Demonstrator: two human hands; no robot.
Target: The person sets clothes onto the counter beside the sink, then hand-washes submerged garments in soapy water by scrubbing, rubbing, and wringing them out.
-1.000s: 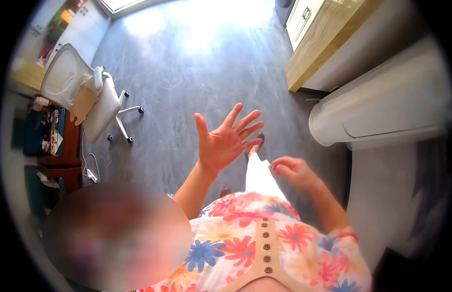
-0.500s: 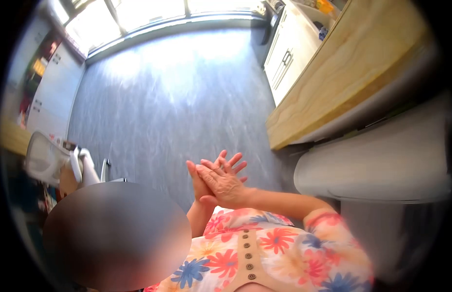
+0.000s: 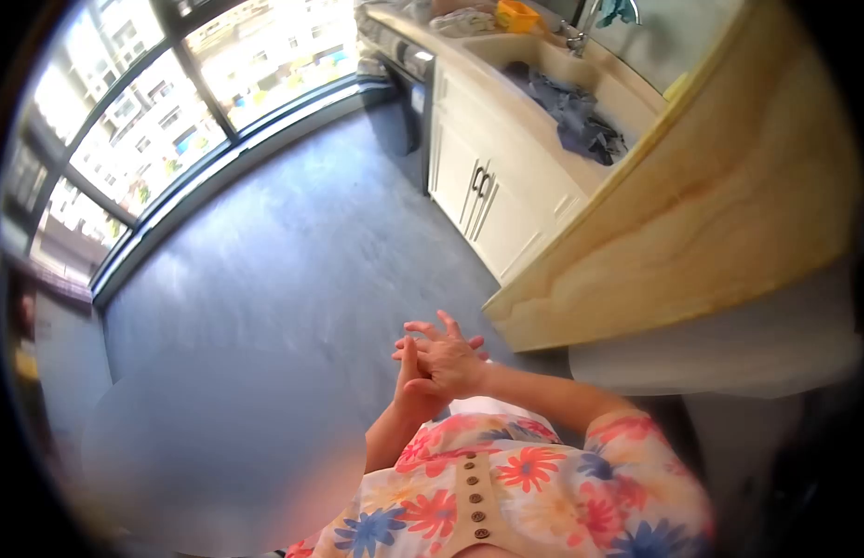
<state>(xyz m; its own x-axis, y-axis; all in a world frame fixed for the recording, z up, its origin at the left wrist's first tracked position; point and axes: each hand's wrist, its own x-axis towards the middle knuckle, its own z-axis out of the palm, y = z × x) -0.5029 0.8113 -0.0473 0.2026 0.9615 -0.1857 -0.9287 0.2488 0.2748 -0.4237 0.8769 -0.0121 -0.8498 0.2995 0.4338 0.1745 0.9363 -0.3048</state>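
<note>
My right hand [image 3: 452, 365] lies over my left hand [image 3: 415, 395], palm towards palm, in front of my body. The fingers of both are stretched out and apart, and some cross each other. Neither hand appears to hold an object. Part of my left palm and its fingers is hidden behind my right hand. Below my hands is the flower-patterned shirt [image 3: 529, 465] with dark buttons down its front.
To the right stands a wood-grain panel [image 3: 692, 195]. Beyond it, a counter with white cabinets [image 3: 483, 191] has a sink [image 3: 627, 102] holding dark cloth [image 3: 571, 112]. An orange basket [image 3: 517, 16] sits behind. Grey floor [image 3: 236, 251] stretches towards tall windows [image 3: 162, 112].
The view has swung right, bringing the sink, cloth and tap into sight, while the office chair at left has left view. My hands remain together, with their fingers shifted against each other.
</note>
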